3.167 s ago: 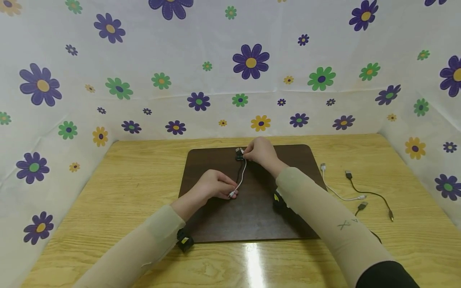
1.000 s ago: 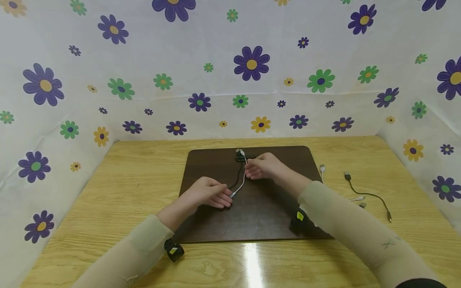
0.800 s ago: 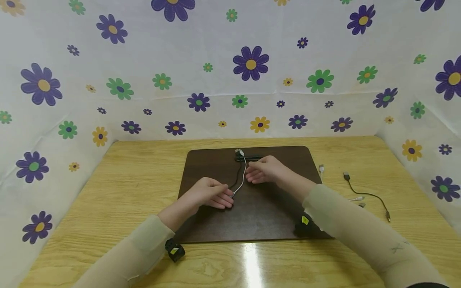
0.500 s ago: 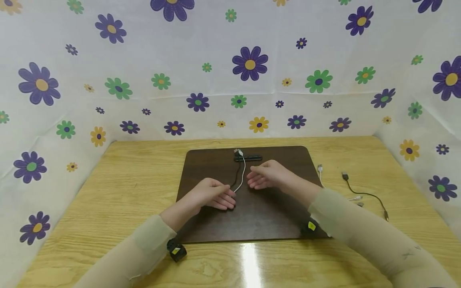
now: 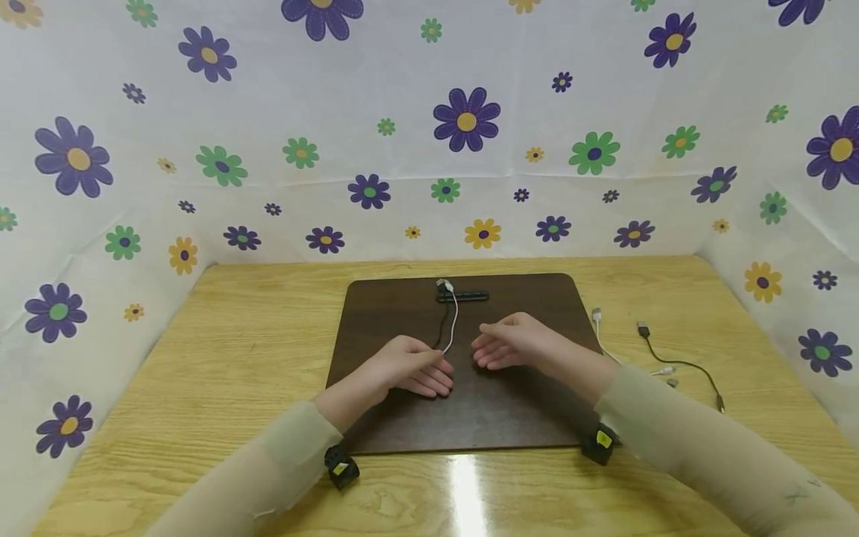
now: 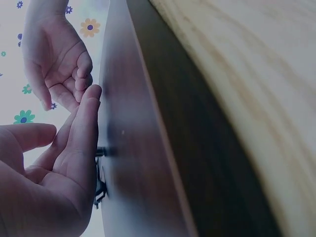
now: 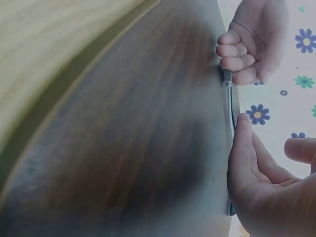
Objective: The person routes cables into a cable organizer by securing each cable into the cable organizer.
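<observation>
On the dark brown board (image 5: 510, 418), a white USB cable (image 5: 455, 317) and a black cable (image 5: 443, 324) run down from the left end of a black cable-holder strip (image 5: 473, 296). My left hand (image 5: 419, 367), fingers extended, is at the cables' lower ends and hides them in the head view. A plug (image 7: 227, 75) shows beside its fingers in the right wrist view; contact is unclear. My right hand (image 5: 513, 341) hovers right of the white cable, fingers loosely bent and holding nothing. Both palms face inward.
Right of the board on the wooden table (image 5: 268, 321) lie another white USB cable (image 5: 607, 350) and a black USB cable (image 5: 678, 361). A further plug (image 5: 672, 382) shows partly behind the right sleeve. A flowered cloth (image 5: 403, 149) surrounds the back and sides.
My right hand has let go of the white cable at the strip and drawn back toward the lower right. My left hand has released the lower end and straightened its fingers. The cables stay at the strip.
</observation>
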Tool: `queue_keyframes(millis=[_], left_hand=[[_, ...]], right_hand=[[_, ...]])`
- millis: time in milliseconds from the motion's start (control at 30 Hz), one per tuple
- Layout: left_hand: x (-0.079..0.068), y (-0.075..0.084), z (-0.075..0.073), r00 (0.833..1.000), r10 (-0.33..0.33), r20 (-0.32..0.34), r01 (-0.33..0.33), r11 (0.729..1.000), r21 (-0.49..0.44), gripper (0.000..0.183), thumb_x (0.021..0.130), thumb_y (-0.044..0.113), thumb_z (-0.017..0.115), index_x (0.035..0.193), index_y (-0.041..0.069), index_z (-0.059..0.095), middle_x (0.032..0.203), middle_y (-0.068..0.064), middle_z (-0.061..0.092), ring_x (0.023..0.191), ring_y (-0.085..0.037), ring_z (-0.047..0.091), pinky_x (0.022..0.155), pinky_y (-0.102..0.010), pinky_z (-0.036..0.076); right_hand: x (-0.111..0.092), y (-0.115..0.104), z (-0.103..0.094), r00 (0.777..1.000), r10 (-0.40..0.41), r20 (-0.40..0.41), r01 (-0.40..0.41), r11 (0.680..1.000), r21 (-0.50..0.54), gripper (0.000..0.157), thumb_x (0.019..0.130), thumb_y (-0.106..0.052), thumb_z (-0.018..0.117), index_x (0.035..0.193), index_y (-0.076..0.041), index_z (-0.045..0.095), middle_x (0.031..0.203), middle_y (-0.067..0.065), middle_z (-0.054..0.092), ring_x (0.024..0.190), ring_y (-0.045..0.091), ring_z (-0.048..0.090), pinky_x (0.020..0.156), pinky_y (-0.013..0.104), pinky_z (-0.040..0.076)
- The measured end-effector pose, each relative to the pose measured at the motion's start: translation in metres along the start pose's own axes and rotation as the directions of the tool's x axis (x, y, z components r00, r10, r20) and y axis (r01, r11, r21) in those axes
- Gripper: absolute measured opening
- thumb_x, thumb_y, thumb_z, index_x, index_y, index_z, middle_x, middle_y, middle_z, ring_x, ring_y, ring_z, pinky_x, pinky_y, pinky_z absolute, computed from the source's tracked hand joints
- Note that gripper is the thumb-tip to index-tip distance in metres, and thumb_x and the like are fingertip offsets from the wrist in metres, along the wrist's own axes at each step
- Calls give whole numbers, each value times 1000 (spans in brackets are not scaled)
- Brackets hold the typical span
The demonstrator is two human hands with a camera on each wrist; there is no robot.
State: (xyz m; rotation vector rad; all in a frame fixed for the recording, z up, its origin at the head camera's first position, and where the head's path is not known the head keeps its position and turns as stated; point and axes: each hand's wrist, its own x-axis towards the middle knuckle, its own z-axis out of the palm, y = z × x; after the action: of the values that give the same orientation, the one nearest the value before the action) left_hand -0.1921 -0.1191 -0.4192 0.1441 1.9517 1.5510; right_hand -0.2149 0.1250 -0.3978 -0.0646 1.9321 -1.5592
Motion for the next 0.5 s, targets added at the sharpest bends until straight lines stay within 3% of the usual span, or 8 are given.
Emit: queue_keyframes(millis=[500], left_hand=[[9,6,22,999,-15,44,13,999,32,37,112,17,52,117,-13,74,100,-25,81,78,-12,79,75,-31,68]], right_hand=[[-18,10,-13,1000,-5,8,5,1000,-3,46,115,-18,44,128,22,61,89,4,79,81,7,76,80,24,65]])
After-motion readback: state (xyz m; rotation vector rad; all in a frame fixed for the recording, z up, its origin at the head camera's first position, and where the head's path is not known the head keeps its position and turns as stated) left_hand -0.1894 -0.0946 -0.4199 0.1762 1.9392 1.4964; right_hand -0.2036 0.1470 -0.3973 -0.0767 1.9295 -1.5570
